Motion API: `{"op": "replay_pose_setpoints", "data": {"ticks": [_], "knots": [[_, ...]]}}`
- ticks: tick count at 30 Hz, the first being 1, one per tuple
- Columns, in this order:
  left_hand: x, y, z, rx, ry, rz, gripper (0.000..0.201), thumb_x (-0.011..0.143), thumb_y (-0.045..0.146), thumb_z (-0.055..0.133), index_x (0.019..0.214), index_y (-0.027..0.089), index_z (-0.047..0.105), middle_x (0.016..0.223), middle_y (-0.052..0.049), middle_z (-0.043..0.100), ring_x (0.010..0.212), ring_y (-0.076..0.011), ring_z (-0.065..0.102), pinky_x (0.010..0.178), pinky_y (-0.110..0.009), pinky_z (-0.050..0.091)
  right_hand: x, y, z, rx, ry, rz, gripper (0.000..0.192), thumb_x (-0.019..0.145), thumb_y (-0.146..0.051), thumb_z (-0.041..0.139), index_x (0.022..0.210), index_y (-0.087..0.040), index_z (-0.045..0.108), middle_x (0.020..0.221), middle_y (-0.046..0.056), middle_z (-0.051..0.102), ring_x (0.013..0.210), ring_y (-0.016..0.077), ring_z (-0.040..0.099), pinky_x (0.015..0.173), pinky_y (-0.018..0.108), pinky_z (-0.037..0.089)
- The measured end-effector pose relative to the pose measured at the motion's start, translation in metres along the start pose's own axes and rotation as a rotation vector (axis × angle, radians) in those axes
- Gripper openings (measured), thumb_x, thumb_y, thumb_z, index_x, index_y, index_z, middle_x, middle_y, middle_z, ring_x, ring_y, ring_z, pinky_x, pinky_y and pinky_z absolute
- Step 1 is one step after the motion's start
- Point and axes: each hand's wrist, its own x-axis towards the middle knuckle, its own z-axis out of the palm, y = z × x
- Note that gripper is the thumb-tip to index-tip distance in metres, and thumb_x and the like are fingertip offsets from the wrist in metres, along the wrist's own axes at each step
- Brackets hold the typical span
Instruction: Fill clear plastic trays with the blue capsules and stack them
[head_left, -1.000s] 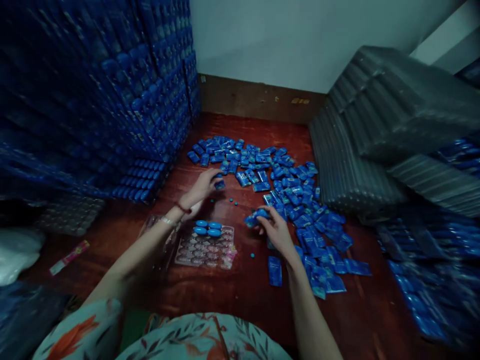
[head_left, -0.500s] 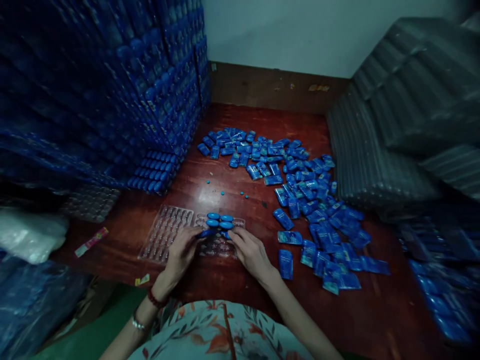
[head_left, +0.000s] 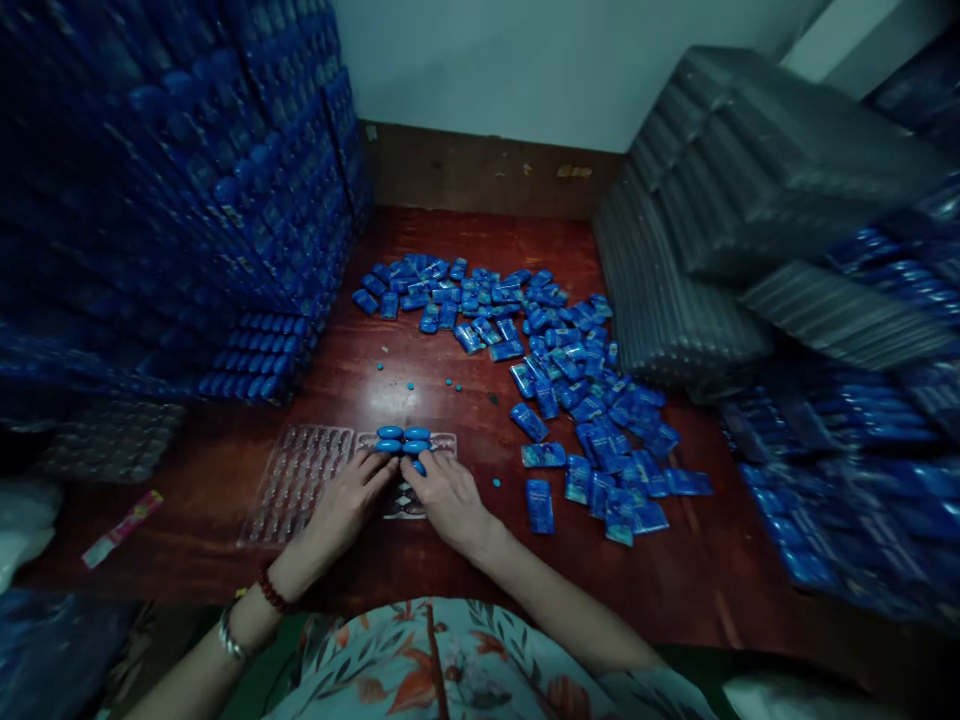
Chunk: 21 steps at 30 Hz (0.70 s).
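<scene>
While both hands press blue oval capsules into the clear plastic blister tray, left hand and right hand fingers curled on them; one end row filled, most pockets bare; loose blue sachets heaped beyond the tray.

Red-brown wooden floor carries scattered blue packets and clear trays.

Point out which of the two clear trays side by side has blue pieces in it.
The right-hand clear tray, under both hands, holds blue pieces; the left-hand tray shows none.
</scene>
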Motion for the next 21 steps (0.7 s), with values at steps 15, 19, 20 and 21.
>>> {"op": "replay_pose_setpoints", "data": {"ticks": [15,19,20,21], "knots": [[0.179,0.101,0.078,-0.108,-0.308,-0.323,0.040,0.087,0.032,0.053,0.120,0.009,0.048,0.114,-0.021,0.052,0.109,-0.0312,0.050,0.086,-0.044,0.045,-0.105,0.152,-0.022,0.057,0.072,0.635,0.038,0.085,-0.036,0.053,0.120,-0.021,0.051,0.108,0.008,0.051,0.094,0.0223,0.058,0.078,0.034,0.047],[0.209,0.101,0.101,-0.128,-0.366,-0.371,0.034,0.082,0.028,0.062,0.107,0.007,0.052,0.111,-0.022,0.053,0.107,-0.0317,0.053,0.085,-0.043,0.046,-0.099,0.158,-0.013,-0.051,0.051,0.574,0.023,0.086,-0.038,0.051,0.101,-0.020,0.053,0.096,0.008,0.054,0.089,0.0232,0.056,0.074,0.033,0.046],[0.208,0.099,0.103,-0.137,-0.364,-0.361,0.032,0.083,0.026,0.061,0.107,0.008,0.051,0.110,-0.020,0.053,0.106,-0.0300,0.053,0.086,-0.041,0.046,-0.099,0.158,-0.010,-0.064,0.078,0.574,0.023,0.087,-0.039,0.049,0.098,-0.020,0.053,0.094,0.008,0.055,0.088,0.0236,0.056,0.072,0.033,0.045],[0.204,0.097,0.103,-0.147,-0.362,-0.351,0.028,0.084,0.024,0.058,0.107,0.009,0.050,0.110,-0.018,0.054,0.105,-0.0282,0.053,0.086,-0.040,0.046,-0.099,0.156,-0.007,-0.068,0.105,0.581,0.023,0.088,-0.040,0.047,0.096,-0.020,0.052,0.091,0.008,0.056,0.086,0.0240,0.056,0.071,0.034,0.045]]}}
